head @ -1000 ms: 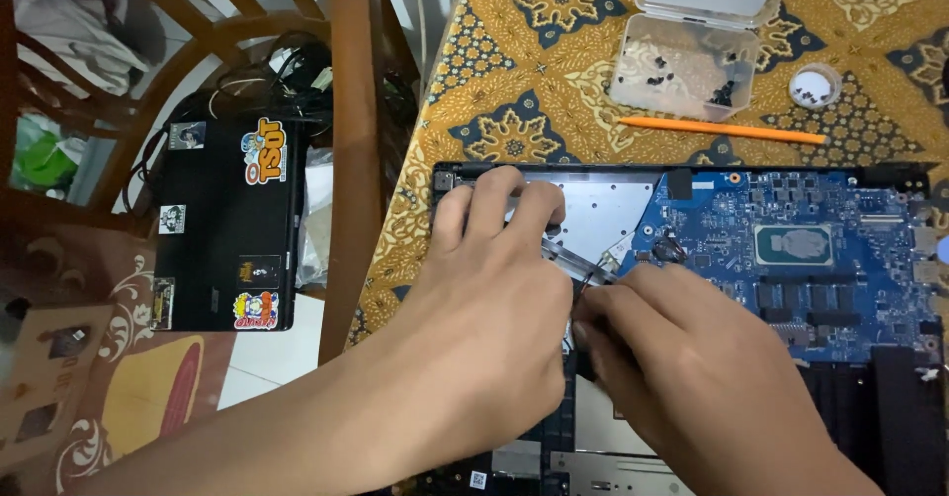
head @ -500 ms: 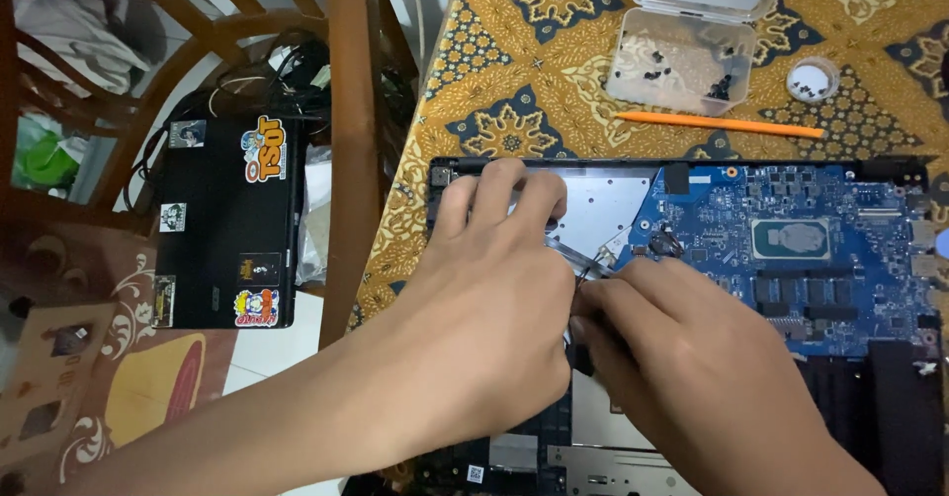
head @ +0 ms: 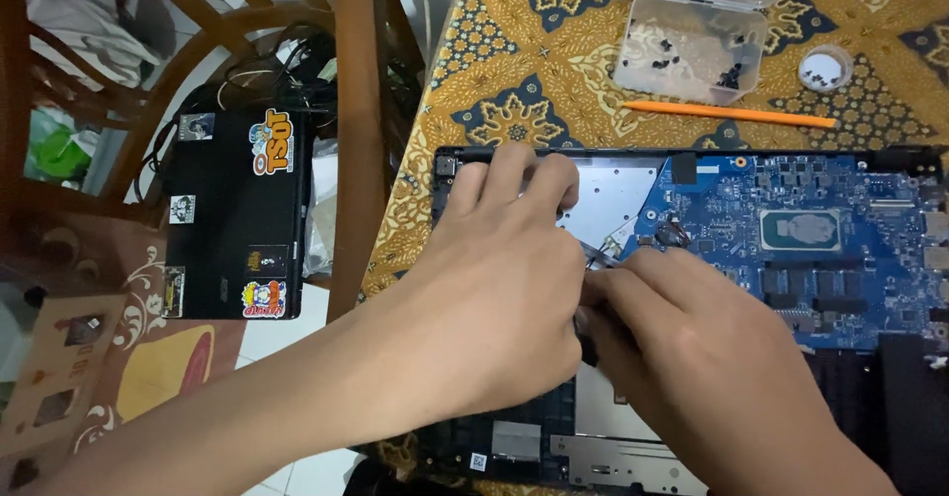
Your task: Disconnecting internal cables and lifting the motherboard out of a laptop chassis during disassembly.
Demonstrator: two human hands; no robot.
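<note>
An opened laptop (head: 791, 249) lies bottom-up on the desk (head: 514, 71), which wears a gold and dark-blue patterned cloth; its blue circuit board (head: 840, 259) is bare on the right and a silver plate (head: 613, 194) shows at the upper middle. The left hand (head: 494, 298) lies palm-down across the laptop's left part, fingers (head: 514, 175) spread flat on the frame and holding nothing, and it hides most of that side. The right hand (head: 692, 358) comes in from the lower right with its fingers pinched narrowly on a small dark tool (head: 598, 255), perhaps tweezers, whose tip sits at the board's left edge; the hands cover too much to be sure.

Behind the laptop lie an orange pencil-like stick (head: 732, 113), a clear plastic box (head: 692, 51) with small dark screws, and a little round white lid (head: 825, 68). Left of the desk stand a wooden chair (head: 356, 110) and a black, sticker-covered laptop (head: 237, 214) on the floor.
</note>
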